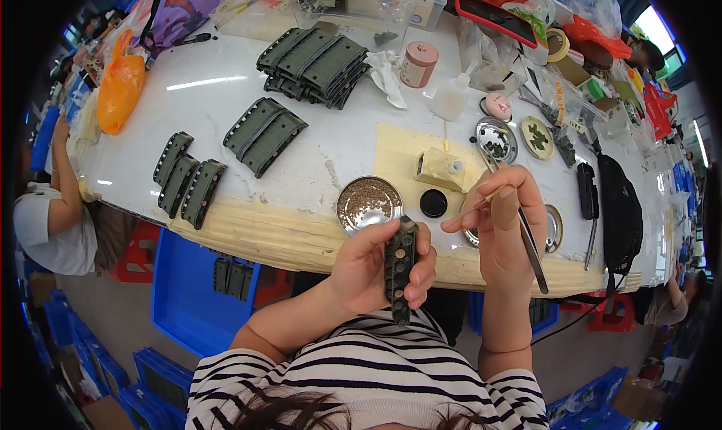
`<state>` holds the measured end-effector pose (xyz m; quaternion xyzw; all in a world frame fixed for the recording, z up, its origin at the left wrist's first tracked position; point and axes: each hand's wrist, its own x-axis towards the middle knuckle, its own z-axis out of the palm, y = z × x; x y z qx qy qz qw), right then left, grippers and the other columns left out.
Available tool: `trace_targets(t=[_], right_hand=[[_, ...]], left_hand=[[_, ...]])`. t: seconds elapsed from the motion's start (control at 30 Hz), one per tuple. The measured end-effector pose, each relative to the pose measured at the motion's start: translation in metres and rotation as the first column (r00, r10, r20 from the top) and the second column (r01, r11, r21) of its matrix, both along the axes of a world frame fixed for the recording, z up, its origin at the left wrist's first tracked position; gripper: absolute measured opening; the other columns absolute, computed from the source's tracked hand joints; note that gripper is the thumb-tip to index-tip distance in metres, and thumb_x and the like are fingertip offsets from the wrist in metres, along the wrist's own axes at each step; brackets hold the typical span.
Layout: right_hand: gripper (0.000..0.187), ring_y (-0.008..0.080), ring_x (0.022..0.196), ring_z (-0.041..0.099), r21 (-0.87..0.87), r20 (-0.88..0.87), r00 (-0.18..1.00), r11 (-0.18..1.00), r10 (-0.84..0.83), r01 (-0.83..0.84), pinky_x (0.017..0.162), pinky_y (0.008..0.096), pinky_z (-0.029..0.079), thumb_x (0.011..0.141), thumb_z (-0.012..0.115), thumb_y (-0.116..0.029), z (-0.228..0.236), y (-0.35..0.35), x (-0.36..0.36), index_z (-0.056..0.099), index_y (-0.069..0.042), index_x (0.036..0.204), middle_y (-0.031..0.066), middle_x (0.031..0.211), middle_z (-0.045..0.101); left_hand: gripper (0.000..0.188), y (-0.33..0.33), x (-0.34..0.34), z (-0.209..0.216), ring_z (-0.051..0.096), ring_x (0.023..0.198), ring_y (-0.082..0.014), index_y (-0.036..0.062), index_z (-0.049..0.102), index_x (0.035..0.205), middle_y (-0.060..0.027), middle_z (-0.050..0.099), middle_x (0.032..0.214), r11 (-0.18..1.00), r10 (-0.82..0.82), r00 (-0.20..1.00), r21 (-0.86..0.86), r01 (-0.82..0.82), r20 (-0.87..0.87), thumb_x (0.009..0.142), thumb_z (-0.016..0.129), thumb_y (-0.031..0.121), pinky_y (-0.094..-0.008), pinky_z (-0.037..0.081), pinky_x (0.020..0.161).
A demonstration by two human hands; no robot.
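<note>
My left hand (376,268) is closed round a dark green moulded piece (399,268) with a row of round studs along its side, held upright before my chest. In my right hand (511,227) a pair of metal tweezers (531,249) lies slantwise across the palm. A thin yellowish stick seems pinched at those fingertips; its tip is too small to make out. Just beyond my left hand sits a round metal dish (347,223) of small brown bits. A small pale bottle (454,167) in a paper-covered holder and a black cap (433,203) lie near my right fingertips.
Stacked green ribbed panels (312,65), a single panel (265,136) and narrower green pieces (197,193) lie at the left. Beyond my right hand are a dish of dark bits (513,153), a cream lid (526,153) with green bits and a black pouch (620,212).
</note>
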<state>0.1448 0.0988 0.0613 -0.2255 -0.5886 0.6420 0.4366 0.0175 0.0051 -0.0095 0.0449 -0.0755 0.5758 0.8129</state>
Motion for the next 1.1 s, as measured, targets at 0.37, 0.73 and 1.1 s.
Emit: trace_targets(t=[0.37, 0.73, 1.1], right_hand=[[0.006, 0.0117, 0.062, 0.05, 0.68, 0.23, 0.769, 0.663, -0.597, 0.312, 0.058, 0.0247, 0.041, 0.083, 0.066, -0.003, -0.016, 0.045, 0.008, 0.061, 0.001, 0.083, 0.0033, 0.072, 0.056], [0.007, 0.0166, 0.068, 0.052, 0.814, 0.095, 0.723, 0.472, -0.684, 0.339, 0.062, 0.0281, 0.042, 0.078, 0.069, -0.003, -0.004, 0.03, 0.006, 0.063, -0.002, 0.082, 0.0063, 0.074, 0.058], [0.025, 0.0087, 0.07, 0.051, 0.304, 0.206, 0.978, 0.952, -0.041, -0.024, 0.07, 0.0302, 0.058, 0.097, 0.05, -0.025, -0.006, -0.002, 0.009, 0.05, -0.001, 0.089, 0.005, 0.079, 0.047]], left_hand=[[0.065, -0.005, -0.005, 0.017, 0.054, 0.106, -0.0278, -0.0007, 0.013, 0.147, -0.0185, 0.048, 0.119, 0.996, 0.003, 0.985, -0.09, -0.018, -0.17, 0.099, 0.024, 0.041, -0.0604, 0.035, 0.101], [0.039, -0.017, -0.015, 0.021, 0.056, 0.09, -0.0097, -0.002, 0.051, 0.128, -0.0061, 0.053, 0.103, 0.94, 0.269, 0.356, 0.164, -0.298, -0.895, 0.091, 0.059, 0.01, -0.0204, 0.048, 0.072], [0.045, -0.013, -0.018, 0.028, 0.053, 0.081, -0.0085, -0.0017, 0.057, 0.121, -0.0051, 0.054, 0.094, 0.878, 0.407, -0.039, 0.403, -0.258, -0.913, 0.081, 0.072, 0.014, -0.0213, 0.043, 0.066]])
